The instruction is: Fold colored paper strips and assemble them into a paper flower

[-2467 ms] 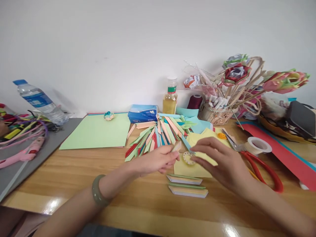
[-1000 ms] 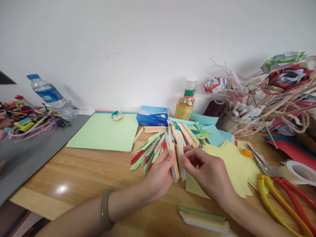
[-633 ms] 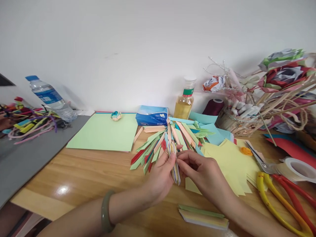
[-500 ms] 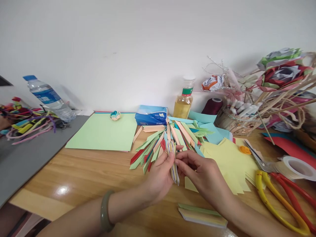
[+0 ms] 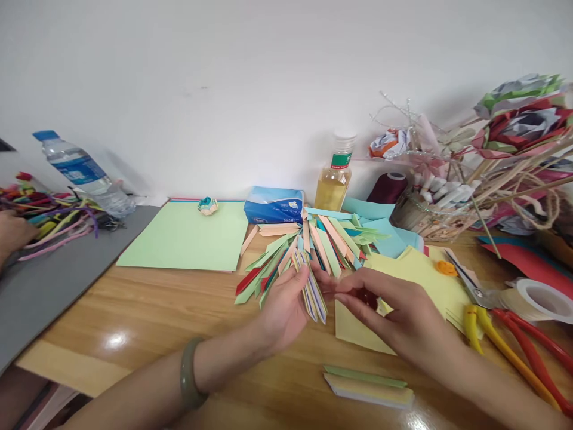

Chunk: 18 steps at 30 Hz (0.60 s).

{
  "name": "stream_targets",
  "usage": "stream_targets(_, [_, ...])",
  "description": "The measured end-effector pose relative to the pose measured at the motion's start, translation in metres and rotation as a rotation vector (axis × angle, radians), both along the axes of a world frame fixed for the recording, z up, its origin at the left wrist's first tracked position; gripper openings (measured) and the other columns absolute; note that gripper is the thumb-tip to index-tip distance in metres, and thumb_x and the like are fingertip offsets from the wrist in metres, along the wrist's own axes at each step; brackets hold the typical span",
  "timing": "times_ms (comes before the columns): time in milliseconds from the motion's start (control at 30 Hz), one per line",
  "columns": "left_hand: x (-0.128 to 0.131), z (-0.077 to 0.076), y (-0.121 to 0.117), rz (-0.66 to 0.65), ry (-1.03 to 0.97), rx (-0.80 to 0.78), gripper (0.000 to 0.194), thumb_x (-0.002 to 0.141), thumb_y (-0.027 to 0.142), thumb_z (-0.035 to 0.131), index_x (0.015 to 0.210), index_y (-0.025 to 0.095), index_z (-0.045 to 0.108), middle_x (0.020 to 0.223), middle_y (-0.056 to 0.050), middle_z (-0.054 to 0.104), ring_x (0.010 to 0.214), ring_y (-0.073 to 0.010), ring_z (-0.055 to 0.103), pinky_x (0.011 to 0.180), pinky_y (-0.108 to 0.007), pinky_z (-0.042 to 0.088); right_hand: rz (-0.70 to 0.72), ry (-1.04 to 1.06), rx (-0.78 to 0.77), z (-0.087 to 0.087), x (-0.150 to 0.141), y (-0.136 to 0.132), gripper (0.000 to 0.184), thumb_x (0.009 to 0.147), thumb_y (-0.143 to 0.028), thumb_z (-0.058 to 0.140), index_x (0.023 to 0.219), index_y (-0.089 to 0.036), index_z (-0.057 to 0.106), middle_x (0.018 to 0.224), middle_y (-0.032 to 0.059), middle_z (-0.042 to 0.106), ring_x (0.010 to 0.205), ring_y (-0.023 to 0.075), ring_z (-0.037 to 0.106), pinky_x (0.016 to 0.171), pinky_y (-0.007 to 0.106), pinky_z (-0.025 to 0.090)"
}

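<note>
My left hand (image 5: 286, 301) is closed around a bundle of folded paper strips (image 5: 311, 292), their edges striped white, yellow and purple. The bundle leans, its lower ends fanned slightly apart. To its right, my right hand (image 5: 385, 301) is pinched at thumb and forefinger, apart from the bundle; anything fine between the fingertips is too small to make out. Something dark red shows behind the right fingers. Just beyond both hands lies a heap of folded paper pieces (image 5: 268, 263) in green, peach, red and blue. A short stack of folded strips (image 5: 367, 387) lies below my right hand.
Yellow paper sheets (image 5: 412, 280), scissors (image 5: 478, 295) and a tape roll (image 5: 541, 298) are at right. Behind stand a tissue pack (image 5: 274, 205), a yellow-liquid bottle (image 5: 333, 179) and a maroon thread spool (image 5: 387, 188). Green paper (image 5: 179, 239) and another person's hand (image 5: 15, 234) are at left.
My right hand has drawn away to the right from the bundle. The bundle has tilted and its lower ends have spread a little. Another person's hand has appeared at the far left.
</note>
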State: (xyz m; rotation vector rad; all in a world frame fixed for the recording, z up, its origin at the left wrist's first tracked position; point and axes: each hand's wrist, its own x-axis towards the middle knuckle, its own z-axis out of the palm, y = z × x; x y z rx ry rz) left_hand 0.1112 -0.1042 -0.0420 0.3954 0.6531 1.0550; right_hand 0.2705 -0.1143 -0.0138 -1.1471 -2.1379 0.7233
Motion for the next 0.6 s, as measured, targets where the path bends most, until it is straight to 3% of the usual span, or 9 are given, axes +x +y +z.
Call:
stream_targets(167, [-0.002, 0.000, 0.002, -0.043, 0.015, 0.047, 0.012, 0.084, 0.026, 0.052, 0.081, 0.015, 0.054, 0.060, 0.004, 0.043, 0.053, -0.0071, 0.046, 0.067, -0.027, 0.048, 0.205, -0.363, -0.034, 0.011, 0.018, -0.013, 0.007, 0.077, -0.018, 0.059, 0.073, -0.022, 0.056, 0.068, -0.0028, 0.063, 0.056, 0.0120, 0.058, 0.048, 0.022, 0.041])
stream_targets(300, [-0.004, 0.002, 0.004, -0.069, 0.026, 0.048, 0.012, 0.085, 0.025, 0.050, 0.081, 0.014, 0.052, 0.058, 0.006, 0.036, 0.044, -0.0038, 0.032, 0.047, -0.017, 0.039, 0.216, -0.480, 0.113, -0.001, 0.024, -0.039, 0.013, 0.070, -0.026, 0.066, 0.080, -0.024, 0.057, 0.074, -0.0012, 0.064, 0.060, 0.0169, 0.062, 0.044, 0.024, 0.043])
stream_targets(433, [-0.007, 0.003, 0.005, -0.137, -0.021, 0.034, 0.012, 0.085, 0.025, 0.050, 0.080, 0.014, 0.051, 0.057, 0.007, 0.033, 0.041, -0.0018, 0.023, 0.039, -0.012, 0.026, 0.135, -0.559, 0.349, -0.023, 0.029, -0.058, 0.020, 0.087, -0.032, 0.041, 0.091, -0.023, 0.059, 0.079, 0.0044, 0.066, 0.058, 0.0195, 0.062, 0.046, 0.031, 0.047])
stream_targets(600, [-0.009, 0.002, 0.005, -0.184, -0.027, 0.064, 0.021, 0.083, 0.029, 0.054, 0.070, 0.015, 0.047, 0.053, 0.008, 0.030, 0.038, -0.0011, 0.016, 0.035, -0.011, 0.019, 0.155, -0.531, 0.513, -0.038, 0.033, -0.069, 0.048, 0.092, -0.012, 0.014, 0.091, -0.018, 0.062, 0.076, 0.0077, 0.068, 0.059, 0.0170, 0.063, 0.049, 0.027, 0.048])
